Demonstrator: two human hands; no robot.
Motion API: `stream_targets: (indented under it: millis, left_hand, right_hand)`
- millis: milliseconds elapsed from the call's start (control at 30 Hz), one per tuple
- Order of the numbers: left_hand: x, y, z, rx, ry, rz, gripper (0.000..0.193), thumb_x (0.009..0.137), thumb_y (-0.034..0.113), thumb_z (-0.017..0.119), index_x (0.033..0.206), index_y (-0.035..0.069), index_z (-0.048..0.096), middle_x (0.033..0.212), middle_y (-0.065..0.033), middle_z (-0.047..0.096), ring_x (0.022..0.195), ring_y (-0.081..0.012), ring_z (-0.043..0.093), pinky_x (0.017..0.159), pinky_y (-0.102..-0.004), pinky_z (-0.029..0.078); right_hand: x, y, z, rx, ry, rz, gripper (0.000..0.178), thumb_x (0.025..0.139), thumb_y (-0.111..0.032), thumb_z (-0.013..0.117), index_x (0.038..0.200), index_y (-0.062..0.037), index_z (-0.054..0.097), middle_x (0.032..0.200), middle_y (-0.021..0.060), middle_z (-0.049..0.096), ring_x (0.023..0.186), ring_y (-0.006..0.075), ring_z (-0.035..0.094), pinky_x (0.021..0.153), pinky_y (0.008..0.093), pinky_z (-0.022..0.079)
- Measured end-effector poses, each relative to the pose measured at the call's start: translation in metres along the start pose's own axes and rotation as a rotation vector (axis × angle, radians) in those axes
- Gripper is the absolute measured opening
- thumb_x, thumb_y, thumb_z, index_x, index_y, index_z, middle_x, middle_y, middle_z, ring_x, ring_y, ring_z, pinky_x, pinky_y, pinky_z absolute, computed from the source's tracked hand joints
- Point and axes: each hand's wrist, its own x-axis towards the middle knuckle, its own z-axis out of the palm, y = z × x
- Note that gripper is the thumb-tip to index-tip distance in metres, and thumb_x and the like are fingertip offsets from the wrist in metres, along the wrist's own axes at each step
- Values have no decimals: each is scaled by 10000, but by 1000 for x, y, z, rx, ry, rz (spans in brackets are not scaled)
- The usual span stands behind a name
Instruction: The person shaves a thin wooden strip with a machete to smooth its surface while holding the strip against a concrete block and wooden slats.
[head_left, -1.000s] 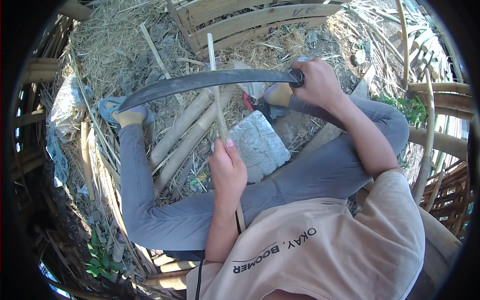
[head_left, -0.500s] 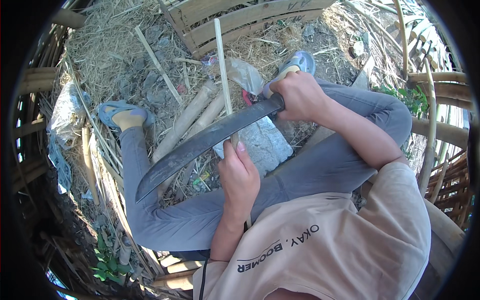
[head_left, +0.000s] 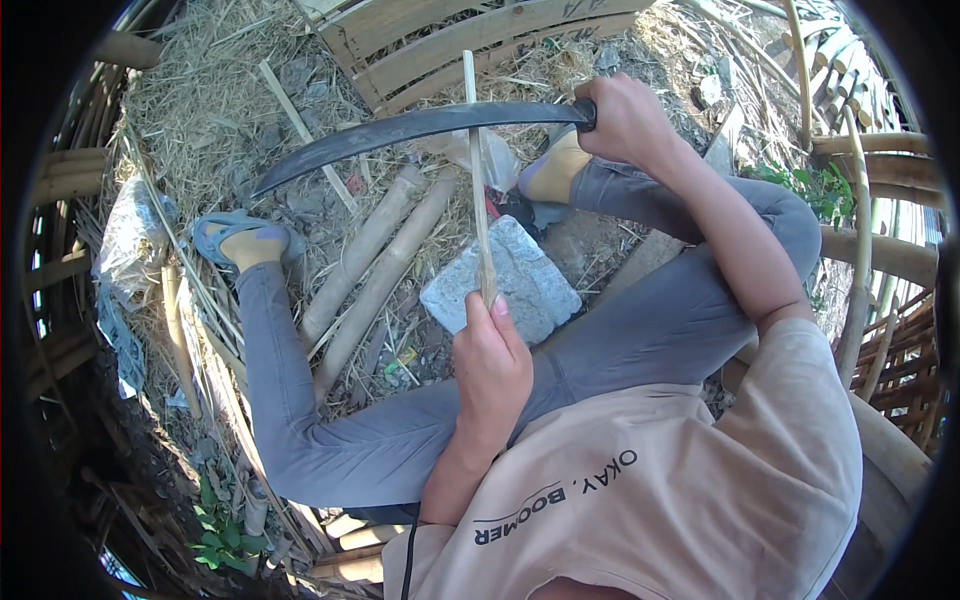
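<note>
My left hand (head_left: 493, 350) is closed around the lower end of a thin bamboo strip (head_left: 480, 215), which points away from me. In my right hand (head_left: 632, 118) I grip the dark handle of a machete (head_left: 400, 128). Its long curved blade reaches left across the strip near the strip's far end; whether the edge touches it I cannot tell. Below the strip, a pale stone block (head_left: 525, 290) lies on the ground between my legs.
Two bamboo poles (head_left: 375, 255) lie left of the stone, near my left foot. A wooden crate (head_left: 440, 60) stands at the far side. Clear plastic (head_left: 135, 235) lies at the left, and bamboo rails (head_left: 880, 260) run along the right. Straw covers the ground.
My right hand and the machete have moved away from me, from near my left hand toward the strip's far end. My left hand has shifted slightly right with the strip.
</note>
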Motion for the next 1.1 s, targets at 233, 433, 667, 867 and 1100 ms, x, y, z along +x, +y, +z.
stream_targets:
  millis: [233, 433, 667, 867, 1100]
  left_hand:
    - [2, -1, 3, -45, -6, 6, 303, 1062, 217, 428, 861, -4, 475, 571, -193, 497, 493, -384, 522, 497, -473, 350]
    - [11, -7, -5, -197, -26, -59, 341, 1068, 259, 451, 852, 2, 509, 591, -53, 464, 535, -132, 429, 510, -346, 353]
    - [16, -27, -4, -219, -66, -68, 313, 1052, 243, 454, 952, -34, 558, 611, -187, 555, 530, -329, 579, 528, -438, 408]
    - [11, -22, 1, -127, 24, -26, 342, 1068, 251, 418, 870, -3, 531, 592, -71, 484, 519, -191, 485, 519, -373, 379]
    - [8, -13, -4, -70, 32, 62, 340, 1047, 193, 425, 1198, -82, 557, 826, -309, 648, 777, -510, 637, 646, -537, 465]
  right_hand:
    - [3, 9, -14, -53, 50, 44, 411, 655, -217, 690, 1010, -19, 752, 835, 226, 695, 859, 384, 673, 803, 455, 552]
    - [-21, -9, 3, 46, 34, -35, 318, 659, -195, 670, 924, -41, 755, 759, 200, 691, 766, 373, 690, 732, 456, 562]
    - [-49, -66, 0, 103, -175, -268, 212, 612, -200, 715, 747, -37, 716, 664, 187, 664, 675, 375, 690, 638, 443, 561]
    - [-49, -71, 1, 38, -309, -256, 222, 562, -158, 751, 706, 0, 689, 680, 185, 670, 683, 383, 692, 645, 443, 560]
    - [-44, -66, 5, 125, -285, -275, 262, 534, -171, 775, 737, -27, 694, 701, 188, 673, 693, 386, 686, 655, 450, 553]
